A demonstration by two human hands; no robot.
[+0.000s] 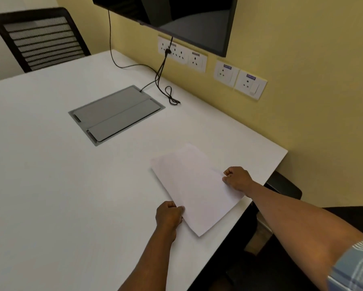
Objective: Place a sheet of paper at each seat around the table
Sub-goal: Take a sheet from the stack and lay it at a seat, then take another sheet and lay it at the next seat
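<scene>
Paper [194, 189] flat on counter [50, 175] near right corner — left hand [169, 216], right hand [237, 178] pinching its edges with curled fingers. Far chair [38, 38] seat shows no sheet — more left.

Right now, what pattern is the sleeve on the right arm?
Light blue and white plaid sleeve, clearest in the head view's bottom-right corner.
</scene>
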